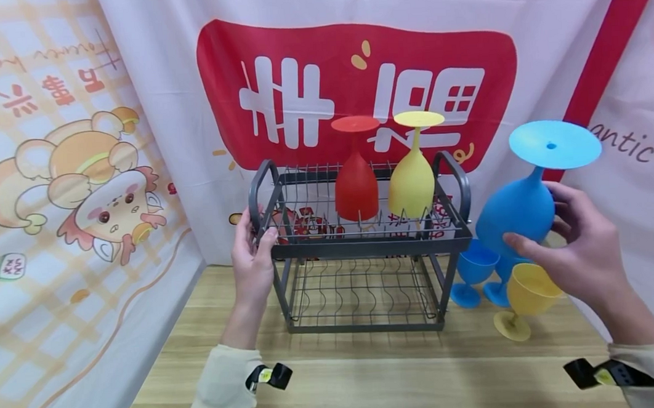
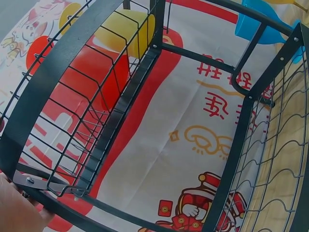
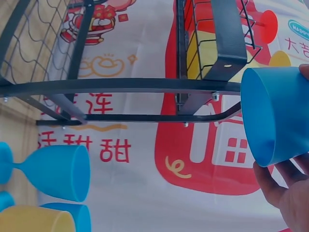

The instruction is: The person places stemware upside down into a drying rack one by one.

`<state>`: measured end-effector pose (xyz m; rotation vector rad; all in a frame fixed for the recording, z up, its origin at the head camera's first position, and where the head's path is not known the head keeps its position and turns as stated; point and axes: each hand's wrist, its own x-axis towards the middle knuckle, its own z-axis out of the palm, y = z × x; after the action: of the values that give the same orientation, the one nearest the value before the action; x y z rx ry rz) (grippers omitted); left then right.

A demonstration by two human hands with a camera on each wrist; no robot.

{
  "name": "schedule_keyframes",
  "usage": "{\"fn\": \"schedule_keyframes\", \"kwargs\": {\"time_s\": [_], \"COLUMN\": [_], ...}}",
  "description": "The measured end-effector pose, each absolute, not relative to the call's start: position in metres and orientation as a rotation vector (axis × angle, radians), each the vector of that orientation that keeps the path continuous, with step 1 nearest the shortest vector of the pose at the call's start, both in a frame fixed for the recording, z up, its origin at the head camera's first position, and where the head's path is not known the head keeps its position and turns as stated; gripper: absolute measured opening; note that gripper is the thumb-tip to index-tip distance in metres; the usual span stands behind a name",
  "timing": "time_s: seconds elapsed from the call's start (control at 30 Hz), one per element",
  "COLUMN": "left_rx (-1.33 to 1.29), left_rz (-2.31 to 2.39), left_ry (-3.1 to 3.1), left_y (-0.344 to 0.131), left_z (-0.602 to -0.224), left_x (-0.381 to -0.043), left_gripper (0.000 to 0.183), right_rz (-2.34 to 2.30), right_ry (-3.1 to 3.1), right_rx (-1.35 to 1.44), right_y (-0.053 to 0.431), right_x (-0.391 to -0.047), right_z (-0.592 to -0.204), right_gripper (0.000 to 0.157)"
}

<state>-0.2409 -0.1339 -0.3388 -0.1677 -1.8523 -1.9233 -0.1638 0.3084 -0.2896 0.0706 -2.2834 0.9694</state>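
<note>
My right hand (image 1: 584,246) grips the bowl of a blue goblet (image 1: 518,209), which is upside down with its foot on top, in the air to the right of a dark two-tier dish rack (image 1: 370,248). In the right wrist view the open mouth of this blue goblet (image 3: 260,118) shows beside the rack's upper tier. My left hand (image 1: 253,251) holds the upper tier's left front corner, thumb over the rim. A red goblet (image 1: 356,190) and a yellow goblet (image 1: 412,187) stand upside down in the upper tier.
On the wooden table (image 1: 336,382), right of the rack, stand two upright blue goblets (image 1: 476,264) and a yellow goblet (image 1: 531,289). The rack's lower tier (image 1: 365,288) is a wavy wire shelf. A printed cloth (image 1: 322,1) hangs behind, with another at the left.
</note>
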Motion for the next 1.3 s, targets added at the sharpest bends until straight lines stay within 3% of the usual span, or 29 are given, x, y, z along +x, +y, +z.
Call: {"fn": "schedule_keyframes", "kwargs": {"time_s": [0.7, 1.0, 1.3], "left_rx": [-0.199, -0.179, -0.168], "left_rz": [-1.904, -1.893, -1.892], "left_ry": [-1.826, -1.829, -1.833], "left_y": [-0.132, -0.132, -0.13], "left_z": [-0.341, -0.343, -0.342], "left_x": [-0.241, -0.242, -0.241], "left_gripper": [0.061, 0.061, 0.061], "right_rz": [0.964, 0.872, 0.821], "right_ry": [-2.197, -2.133, -2.131], "right_rx": [0.267, 0.618, 0.796], "right_y": [0.265, 0.225, 0.184], "right_x": [-0.189, -0.214, -0.231], "right_z": [-0.251, -0.242, -0.235], "right_gripper": [0.093, 0.087, 0.089]}}
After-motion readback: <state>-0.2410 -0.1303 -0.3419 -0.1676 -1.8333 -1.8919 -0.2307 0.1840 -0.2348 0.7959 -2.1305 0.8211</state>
